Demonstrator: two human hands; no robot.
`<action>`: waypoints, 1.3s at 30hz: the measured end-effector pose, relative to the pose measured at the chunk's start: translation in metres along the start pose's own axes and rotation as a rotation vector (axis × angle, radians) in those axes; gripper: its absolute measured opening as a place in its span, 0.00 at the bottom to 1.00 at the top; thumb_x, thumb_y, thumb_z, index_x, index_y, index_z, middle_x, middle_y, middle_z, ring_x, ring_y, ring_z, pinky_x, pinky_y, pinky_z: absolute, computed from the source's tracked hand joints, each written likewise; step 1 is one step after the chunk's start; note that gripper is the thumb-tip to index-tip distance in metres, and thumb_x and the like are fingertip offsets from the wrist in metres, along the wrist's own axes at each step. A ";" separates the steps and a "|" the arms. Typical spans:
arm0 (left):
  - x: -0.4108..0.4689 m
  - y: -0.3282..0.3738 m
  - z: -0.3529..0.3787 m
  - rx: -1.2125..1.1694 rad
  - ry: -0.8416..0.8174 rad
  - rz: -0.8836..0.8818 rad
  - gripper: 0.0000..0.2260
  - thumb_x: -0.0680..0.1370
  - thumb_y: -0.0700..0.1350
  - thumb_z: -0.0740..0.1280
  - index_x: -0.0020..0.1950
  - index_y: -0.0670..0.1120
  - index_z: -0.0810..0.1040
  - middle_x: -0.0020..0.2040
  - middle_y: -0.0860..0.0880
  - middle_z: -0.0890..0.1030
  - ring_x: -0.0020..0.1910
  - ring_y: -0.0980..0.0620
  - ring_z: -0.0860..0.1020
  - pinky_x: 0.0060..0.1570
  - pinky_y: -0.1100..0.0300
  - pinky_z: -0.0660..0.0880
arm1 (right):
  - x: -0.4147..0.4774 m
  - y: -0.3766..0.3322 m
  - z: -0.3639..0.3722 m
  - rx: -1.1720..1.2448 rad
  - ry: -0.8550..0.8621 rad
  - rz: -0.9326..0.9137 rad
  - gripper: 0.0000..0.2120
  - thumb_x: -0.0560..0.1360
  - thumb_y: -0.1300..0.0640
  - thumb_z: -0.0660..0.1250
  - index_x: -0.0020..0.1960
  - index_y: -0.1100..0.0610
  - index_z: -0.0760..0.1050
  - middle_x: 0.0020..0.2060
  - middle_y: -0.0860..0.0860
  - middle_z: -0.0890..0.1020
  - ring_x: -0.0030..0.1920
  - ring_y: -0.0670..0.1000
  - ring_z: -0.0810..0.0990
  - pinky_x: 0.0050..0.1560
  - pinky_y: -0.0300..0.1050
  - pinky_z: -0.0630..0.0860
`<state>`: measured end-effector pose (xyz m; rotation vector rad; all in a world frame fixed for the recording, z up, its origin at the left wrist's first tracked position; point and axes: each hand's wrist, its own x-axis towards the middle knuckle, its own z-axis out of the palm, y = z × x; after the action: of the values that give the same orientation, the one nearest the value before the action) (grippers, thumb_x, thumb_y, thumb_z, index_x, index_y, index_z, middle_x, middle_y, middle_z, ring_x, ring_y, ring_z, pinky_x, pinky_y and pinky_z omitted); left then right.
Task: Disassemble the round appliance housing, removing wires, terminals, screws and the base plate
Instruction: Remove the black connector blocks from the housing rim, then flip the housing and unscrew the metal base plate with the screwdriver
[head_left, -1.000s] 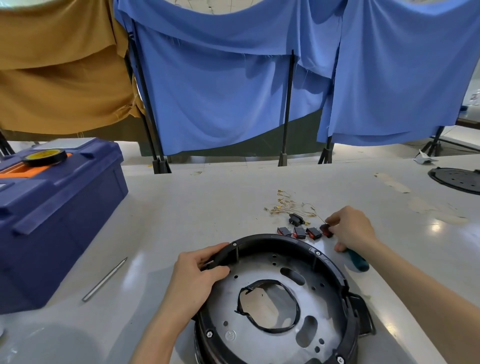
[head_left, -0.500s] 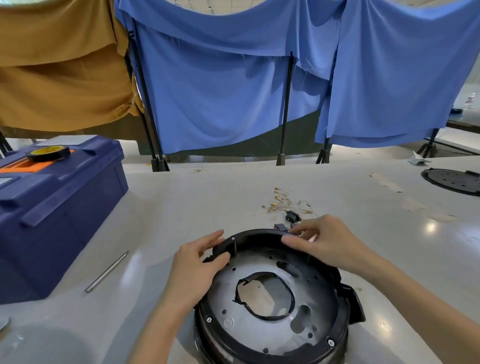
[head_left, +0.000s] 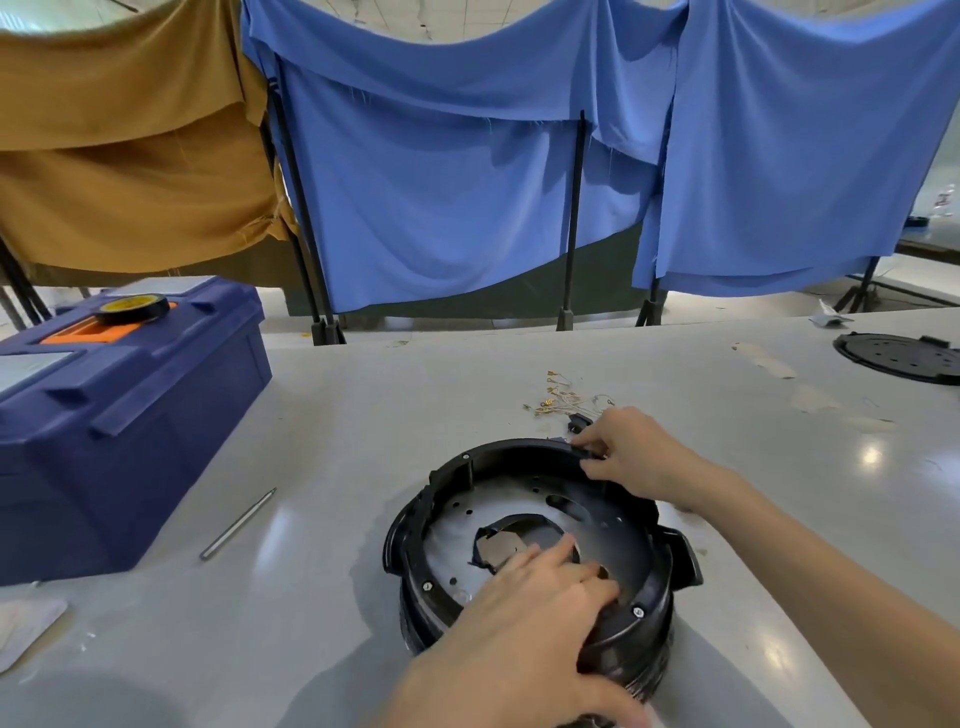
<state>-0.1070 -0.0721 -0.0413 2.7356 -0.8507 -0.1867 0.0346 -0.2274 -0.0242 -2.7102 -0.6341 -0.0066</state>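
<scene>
The round black appliance housing (head_left: 441, 499) sits upside down on the table in front of me. Its grey metal base plate (head_left: 452, 540) shows inside the rim, with a ragged black-edged hole (head_left: 511, 538) at its middle. My right hand (head_left: 631, 449) pinches the far rim of the housing. My left hand (head_left: 540, 597) lies flat over the near rim, fingers spread on the plate. Screws (head_left: 638, 612) sit in the rim. Loose wires with gold terminals (head_left: 558, 397) lie beyond the housing, next to a small black part (head_left: 577, 420).
A dark blue toolbox (head_left: 124, 415) with a tape roll (head_left: 134, 306) on top stands at the left. A thin metal rod (head_left: 238, 524) lies between it and the housing. A black round lid (head_left: 904, 356) rests at the far right. Blue and tan cloths hang behind.
My right hand moved from the small parts on the table to the housing's far rim. My left hand left the left rim and now lies on the near side. The housing has turned.
</scene>
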 end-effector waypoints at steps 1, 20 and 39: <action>0.000 0.003 0.000 0.037 0.019 -0.011 0.31 0.74 0.62 0.67 0.71 0.47 0.68 0.71 0.51 0.67 0.74 0.55 0.52 0.70 0.59 0.49 | 0.001 0.000 -0.002 0.027 -0.014 -0.003 0.10 0.72 0.62 0.67 0.37 0.50 0.82 0.26 0.51 0.71 0.30 0.52 0.67 0.34 0.44 0.66; -0.003 -0.016 -0.077 -0.947 0.624 -0.021 0.14 0.72 0.59 0.69 0.44 0.50 0.84 0.40 0.49 0.85 0.38 0.53 0.84 0.38 0.64 0.77 | -0.022 0.019 0.028 1.204 -0.019 0.290 0.13 0.79 0.48 0.63 0.59 0.52 0.79 0.55 0.55 0.82 0.53 0.53 0.83 0.52 0.51 0.81; -0.010 -0.085 -0.045 -2.023 0.762 -0.576 0.19 0.75 0.60 0.65 0.52 0.47 0.85 0.50 0.45 0.85 0.43 0.45 0.85 0.35 0.54 0.80 | -0.016 0.010 0.021 0.918 0.102 0.359 0.07 0.78 0.68 0.63 0.51 0.62 0.79 0.38 0.57 0.86 0.36 0.55 0.85 0.38 0.55 0.83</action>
<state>-0.0601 0.0106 -0.0224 0.8073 0.3809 -0.0185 0.0227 -0.2358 -0.0489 -1.8692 -0.0569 0.1875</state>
